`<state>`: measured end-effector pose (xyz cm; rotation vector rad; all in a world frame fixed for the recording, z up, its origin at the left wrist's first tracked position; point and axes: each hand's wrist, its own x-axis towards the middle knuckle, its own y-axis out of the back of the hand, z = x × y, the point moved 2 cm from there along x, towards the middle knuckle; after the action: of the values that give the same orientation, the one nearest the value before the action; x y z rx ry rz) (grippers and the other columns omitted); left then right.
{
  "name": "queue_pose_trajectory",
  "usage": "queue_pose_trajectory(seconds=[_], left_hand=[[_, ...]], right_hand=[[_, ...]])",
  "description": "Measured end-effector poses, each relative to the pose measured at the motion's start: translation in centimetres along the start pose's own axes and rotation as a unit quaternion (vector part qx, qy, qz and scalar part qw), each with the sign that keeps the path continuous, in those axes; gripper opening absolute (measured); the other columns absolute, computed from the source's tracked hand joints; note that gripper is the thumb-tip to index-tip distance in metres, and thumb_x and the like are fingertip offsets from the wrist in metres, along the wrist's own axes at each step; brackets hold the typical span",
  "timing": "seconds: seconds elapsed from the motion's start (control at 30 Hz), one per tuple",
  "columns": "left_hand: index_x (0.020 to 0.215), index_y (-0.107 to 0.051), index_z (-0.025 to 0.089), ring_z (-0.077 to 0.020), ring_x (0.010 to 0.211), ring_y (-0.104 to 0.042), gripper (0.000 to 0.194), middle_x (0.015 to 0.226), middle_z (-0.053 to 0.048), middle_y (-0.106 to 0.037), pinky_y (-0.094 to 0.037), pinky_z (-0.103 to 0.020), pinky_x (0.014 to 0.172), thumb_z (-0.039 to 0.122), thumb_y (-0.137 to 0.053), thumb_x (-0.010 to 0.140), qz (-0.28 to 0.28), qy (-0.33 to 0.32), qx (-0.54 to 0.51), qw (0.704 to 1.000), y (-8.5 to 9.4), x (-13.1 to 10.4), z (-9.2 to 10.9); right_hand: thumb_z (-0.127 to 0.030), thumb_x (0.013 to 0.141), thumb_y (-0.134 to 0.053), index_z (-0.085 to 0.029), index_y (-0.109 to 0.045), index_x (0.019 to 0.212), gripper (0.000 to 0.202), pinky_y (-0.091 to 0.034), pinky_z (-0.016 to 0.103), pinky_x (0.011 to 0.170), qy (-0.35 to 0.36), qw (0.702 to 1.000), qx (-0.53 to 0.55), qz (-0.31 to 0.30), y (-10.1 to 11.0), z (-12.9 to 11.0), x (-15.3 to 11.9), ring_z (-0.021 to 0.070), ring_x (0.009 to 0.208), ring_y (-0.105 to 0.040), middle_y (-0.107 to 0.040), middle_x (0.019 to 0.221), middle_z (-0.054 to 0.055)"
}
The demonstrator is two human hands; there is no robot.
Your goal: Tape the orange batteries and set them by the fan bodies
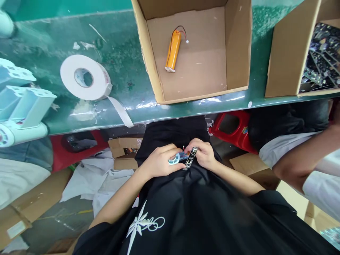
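Note:
Above my lap, my left hand [163, 161] is closed round a light-blue plastic part [174, 159] with a round, slotted end. A narrow dark circuit board [190, 158] stands tilted between my hands; the fingers of my right hand [203, 153] pinch its upper end, and my left fingertips are at its lower end. A small white connector on a wire shows between the hands. The inside of the blue part is mostly hidden by my fingers.
On the green table [119, 71] stand an open cardboard box [196, 85] with an orange battery [173, 51], a white tape roll [83, 77], light-blue housings [29, 106] and a box of circuit boards [287, 60]. People sit on both sides; a bare arm [305, 152] is at right.

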<state>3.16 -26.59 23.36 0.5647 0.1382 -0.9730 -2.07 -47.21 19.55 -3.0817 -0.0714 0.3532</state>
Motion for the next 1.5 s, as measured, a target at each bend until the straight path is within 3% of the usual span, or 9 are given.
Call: queue_pose_trajectory(seconds=[0.13,0.43,0.53,0.63,0.87,1.0,1.17,1.33,1.5], left_hand=[[0.116,-0.073,0.018,-0.0198,0.093,-0.072,0.03,0.111,-0.008,-0.073,-0.056,-0.03,0.081,0.04,-0.064,0.097,0.009,-0.011,0.032,0.999,0.1,-0.6,0.0],[0.093,-0.076,0.025,-0.0217,0.093,-0.071,0.027,0.106,-0.003,-0.071,-0.053,-0.033,0.074,0.036,-0.054,0.103,-0.093,0.058,0.177,0.978,1.5,2.5,2.8],[0.096,-0.072,0.022,-0.0204,0.098,-0.07,0.024,0.112,-0.003,-0.069,-0.053,-0.032,0.081,0.031,-0.052,0.104,-0.083,0.051,0.127,0.987,1.5,2.9,2.6],[0.097,-0.067,0.021,-0.0187,0.102,-0.068,0.021,0.118,-0.003,-0.068,-0.052,-0.032,0.089,0.028,-0.049,0.105,-0.083,0.033,0.063,0.994,1.7,2.7,2.2],[0.088,-0.066,0.021,-0.0182,0.098,-0.066,0.015,0.111,-0.003,-0.064,-0.05,-0.032,0.092,0.034,-0.062,0.094,-0.126,0.028,-0.051,0.99,2.3,2.8,1.5],[0.083,-0.065,0.022,-0.0165,0.091,-0.066,0.015,0.107,0.0,-0.065,-0.049,-0.03,0.087,0.031,-0.058,0.092,-0.154,0.05,-0.076,0.984,2.0,3.5,0.6],[0.084,-0.069,0.023,-0.0153,0.092,-0.065,0.016,0.107,0.002,-0.067,-0.046,-0.028,0.086,0.03,-0.057,0.093,-0.154,0.079,-0.082,0.981,1.4,3.9,0.0],[0.085,-0.069,0.024,-0.0153,0.09,-0.064,0.016,0.102,0.002,-0.067,-0.046,-0.027,0.084,0.03,-0.056,0.092,-0.168,0.093,-0.079,0.978,1.5,4.2,-0.3],[0.077,-0.061,0.021,-0.0165,0.089,-0.062,0.023,0.097,-0.001,-0.064,-0.047,-0.028,0.083,0.037,-0.055,0.093,-0.159,0.091,-0.204,0.962,2.0,4.2,-1.0]], right_hand=[[-0.042,0.097,-0.064,-0.022,-0.071,0.082,0.025,-0.059,0.032,0.062,-0.073,0.993,0.083,0.046,0.0,0.7,0.1,0.0174,0.066,-0.067,-0.071,0.076,0.003],[-0.042,0.098,-0.067,-0.023,-0.073,0.09,0.022,-0.063,0.035,0.072,-0.026,0.998,0.051,0.033,0.9,0.4,1.1,0.0198,0.083,-0.073,-0.077,0.088,0.006],[-0.037,0.098,-0.068,-0.023,-0.077,0.1,0.016,-0.063,0.039,0.085,0.034,0.998,-0.046,-0.035,2.3,-0.3,1.7,0.0216,0.097,-0.075,-0.08,0.101,0.009],[-0.031,0.099,-0.069,-0.022,-0.078,0.108,0.016,-0.062,0.032,0.079,0.072,0.987,-0.079,-0.118,3.5,-0.7,1.8,0.018,0.088,-0.075,-0.079,0.099,0.008],[-0.03,0.105,-0.058,-0.023,-0.066,0.141,0.037,-0.057,0.028,0.082,0.034,0.961,-0.089,-0.261,4.1,-2.2,2.2,0.0146,0.089,-0.067,-0.066,0.101,0.006],[-0.032,0.105,-0.057,-0.022,-0.067,0.138,0.036,-0.056,0.033,0.096,0.02,0.929,-0.116,-0.352,4.4,-3.7,3.3,0.0176,0.103,-0.066,-0.065,0.114,0.01],[-0.027,0.101,-0.066,-0.02,-0.077,0.115,0.02,-0.06,0.031,0.09,0.065,0.955,-0.071,-0.28,4.9,-3.6,3.5,0.0178,0.1,-0.071,-0.073,0.112,0.01],[-0.029,0.1,-0.067,-0.022,-0.08,0.111,0.019,-0.062,0.03,0.076,0.093,0.973,-0.044,-0.208,5.3,-2.1,2.6,0.0175,0.087,-0.074,-0.076,0.101,0.009],[-0.027,0.096,-0.072,-0.025,-0.08,0.109,0.015,-0.063,0.038,0.082,0.117,0.981,-0.013,-0.157,6.7,-1.1,2.5,0.0214,0.092,-0.074,-0.076,0.096,0.008]])
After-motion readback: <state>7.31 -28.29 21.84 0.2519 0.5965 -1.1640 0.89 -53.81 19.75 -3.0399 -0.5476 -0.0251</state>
